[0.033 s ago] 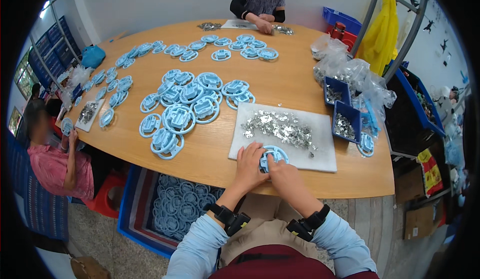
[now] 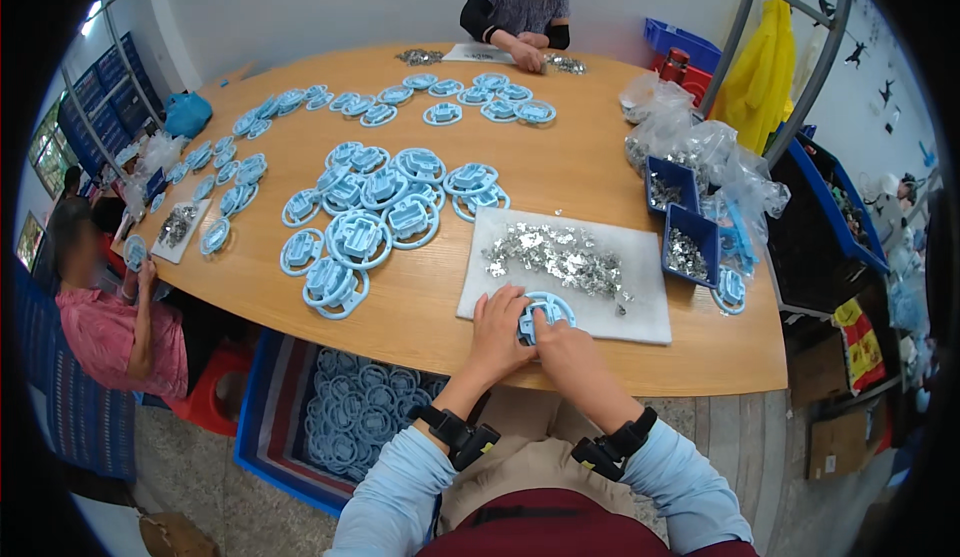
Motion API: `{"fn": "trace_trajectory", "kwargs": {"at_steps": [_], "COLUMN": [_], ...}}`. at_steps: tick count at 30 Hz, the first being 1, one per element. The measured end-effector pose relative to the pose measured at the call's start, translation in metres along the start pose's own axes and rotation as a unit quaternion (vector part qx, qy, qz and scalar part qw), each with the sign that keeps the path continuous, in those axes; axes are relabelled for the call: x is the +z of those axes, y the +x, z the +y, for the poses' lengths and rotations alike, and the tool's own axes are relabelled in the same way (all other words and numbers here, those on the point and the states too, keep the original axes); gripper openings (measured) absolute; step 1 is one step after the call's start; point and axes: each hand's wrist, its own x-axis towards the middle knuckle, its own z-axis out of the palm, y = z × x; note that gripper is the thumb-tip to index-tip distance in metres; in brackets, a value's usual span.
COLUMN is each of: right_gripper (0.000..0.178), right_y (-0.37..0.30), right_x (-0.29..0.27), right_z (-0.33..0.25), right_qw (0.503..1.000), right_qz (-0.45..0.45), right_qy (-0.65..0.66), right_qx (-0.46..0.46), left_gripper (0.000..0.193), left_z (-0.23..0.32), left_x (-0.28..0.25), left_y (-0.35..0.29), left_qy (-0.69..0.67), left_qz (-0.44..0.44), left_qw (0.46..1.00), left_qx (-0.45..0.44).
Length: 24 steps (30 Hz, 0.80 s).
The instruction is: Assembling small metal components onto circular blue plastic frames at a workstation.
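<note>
A light-blue plastic wheel-shaped part (image 2: 556,307), a ring with a raised block in its middle, rests at the front edge of a white foam mat (image 2: 640,323). My left hand (image 2: 500,329) grips its left side, fingers bent round the rim. My right hand (image 2: 573,350) is closed, its fingertips pressed down on the block; whether they pinch a small piece is hidden. Just beyond both hands, a heap of small shiny metal clips (image 2: 560,257) is spread over the mat.
Stacked blue parts (image 2: 362,237) lie left of the mat; blue trays (image 2: 692,245) of metal pieces stand right. Below the table edge (image 2: 420,359) is a blue crate (image 2: 262,447) holding more parts. One person (image 2: 520,17) works across the table, another (image 2: 125,332) at left.
</note>
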Motion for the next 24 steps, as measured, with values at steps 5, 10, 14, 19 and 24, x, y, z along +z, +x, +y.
{"fn": "trace_trajectory", "kwargs": {"at_steps": [5,10,14,19,24], "right_gripper": [0.039,0.033,0.027,0.027,0.029], "right_y": [-0.002,-0.006,-0.007,-0.013,-0.015], "right_x": [0.013,0.023,0.016,0.012,0.010], "right_z": [0.024,0.050,0.051,0.040,0.039], "right_qw": [0.997,0.940,0.827,0.807,0.839], "right_qz": [0.042,0.175,0.040,0.087,0.067], "right_qy": [0.061,0.268,0.539,0.573,0.531], "right_qx": [-0.025,0.116,0.155,0.109,0.092], "left_gripper": [0.061,0.069,0.077,0.043,0.027], "left_z": [0.006,0.023,0.029,0.023,0.013], "left_x": [-0.005,-0.014,-0.020,-0.053,-0.052], "left_y": [-0.003,-0.007,-0.013,0.009,0.012], "left_qy": [-0.016,-0.063,-0.249,-0.483,-0.492], "left_qz": [-0.012,0.016,0.015,-0.213,-0.224], "left_qw": [1.000,0.998,0.967,0.771,0.769], "left_qx": [0.001,0.020,-0.058,-0.356,-0.341]}}
